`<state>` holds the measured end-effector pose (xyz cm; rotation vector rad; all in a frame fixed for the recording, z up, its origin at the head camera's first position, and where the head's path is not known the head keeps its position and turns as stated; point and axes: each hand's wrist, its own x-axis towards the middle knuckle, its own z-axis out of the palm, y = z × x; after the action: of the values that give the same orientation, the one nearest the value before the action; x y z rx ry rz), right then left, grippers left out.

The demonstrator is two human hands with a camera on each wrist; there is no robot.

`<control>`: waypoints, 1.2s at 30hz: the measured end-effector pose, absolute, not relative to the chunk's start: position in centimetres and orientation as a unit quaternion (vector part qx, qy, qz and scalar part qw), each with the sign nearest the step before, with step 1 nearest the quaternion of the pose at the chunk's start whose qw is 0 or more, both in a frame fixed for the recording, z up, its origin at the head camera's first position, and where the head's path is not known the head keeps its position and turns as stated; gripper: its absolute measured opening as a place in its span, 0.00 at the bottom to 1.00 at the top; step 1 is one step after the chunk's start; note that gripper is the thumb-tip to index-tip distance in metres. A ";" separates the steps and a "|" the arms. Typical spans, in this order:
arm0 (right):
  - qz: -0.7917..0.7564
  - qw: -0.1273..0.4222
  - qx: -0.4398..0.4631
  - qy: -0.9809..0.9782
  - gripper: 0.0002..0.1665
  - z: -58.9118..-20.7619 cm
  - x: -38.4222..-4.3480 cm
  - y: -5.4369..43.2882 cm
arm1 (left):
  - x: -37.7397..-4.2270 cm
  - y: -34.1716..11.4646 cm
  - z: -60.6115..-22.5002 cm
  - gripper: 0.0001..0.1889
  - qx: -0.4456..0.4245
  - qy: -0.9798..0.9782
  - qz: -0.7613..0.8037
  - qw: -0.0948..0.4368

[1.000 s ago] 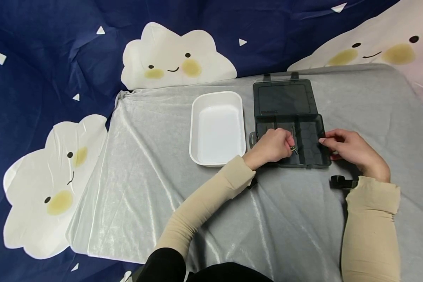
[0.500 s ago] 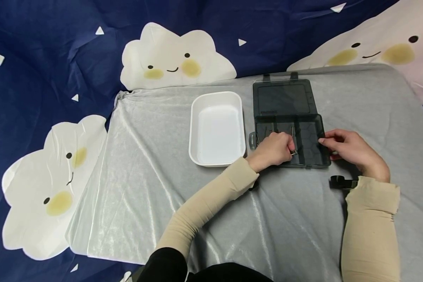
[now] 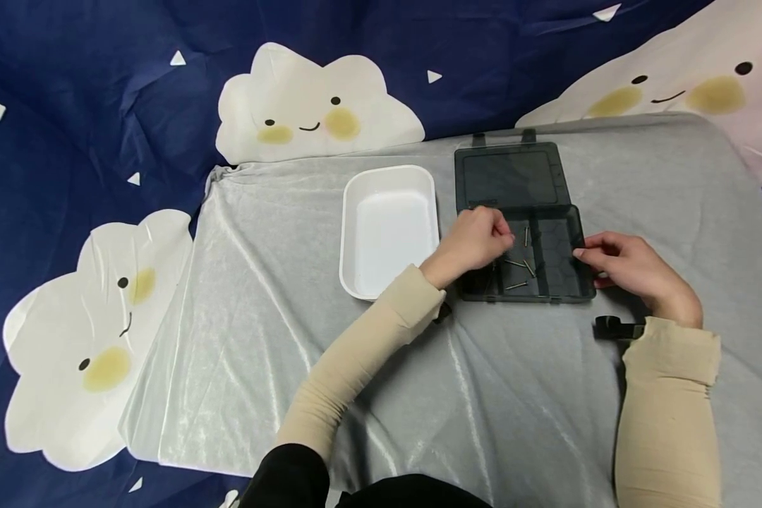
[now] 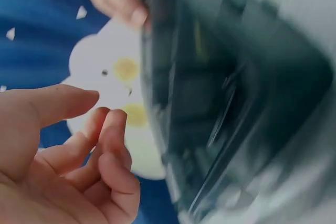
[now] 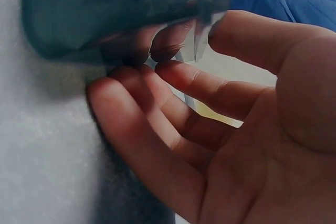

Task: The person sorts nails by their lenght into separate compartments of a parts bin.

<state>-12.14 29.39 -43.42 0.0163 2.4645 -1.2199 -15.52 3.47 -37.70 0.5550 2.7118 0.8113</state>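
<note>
A dark see-through organizer box (image 3: 560,264) lies with its lid (image 3: 511,176) folded back. Several slim metal screws (image 3: 517,286) are scattered in its middle compartment. Above the box's left part hovers my left hand (image 3: 473,240), hiding much of that compartment. In the left wrist view, the thumb and loosely bent fingers (image 4: 113,135) stand apart with nothing between them. My right hand (image 3: 638,271) grips the box's right wall, thumb at the rim and fingers low on the outside. The right wrist view shows those fingers (image 5: 139,124) at the box's corner.
Left of the box stands a white rectangular tray (image 3: 346,240), with my left forearm passing its lower right corner. A grey velvety cloth (image 3: 241,317) covers the table. Behind it hangs a dark blue fabric (image 3: 482,42) printed with clouds.
My left hand has risen from the screws in the middle compartment and shifted up and left, uncovering several of them. The right hand keeps its grip on the box's right side.
</note>
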 end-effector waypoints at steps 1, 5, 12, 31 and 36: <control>-0.437 0.193 0.004 0.879 0.34 -43.4 -12.1 29.4 | -15.9 3.0 -37.3 0.06 0.185 0.931 0.288 0.124; -0.441 0.196 0.000 0.876 0.34 -43.5 -12.1 29.4 | -17.6 1.2 -36.3 0.09 0.141 0.926 0.330 0.116; -0.454 0.182 0.003 0.872 0.35 -43.1 -11.8 29.9 | -19.4 0.3 -36.5 0.19 0.027 0.860 0.472 0.191; -0.446 0.214 0.006 0.869 0.44 -41.3 -18.9 29.0 | -22.0 1.9 -37.4 0.32 -0.095 0.738 0.596 0.303; -0.447 0.237 0.007 0.862 0.44 -41.2 -19.9 29.0 | -22.4 1.9 -37.7 0.32 -0.099 0.735 0.595 0.310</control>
<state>-19.87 29.05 -41.24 0.0194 2.3632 -1.2256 -22.42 1.88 -37.73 -0.2614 1.9417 1.5710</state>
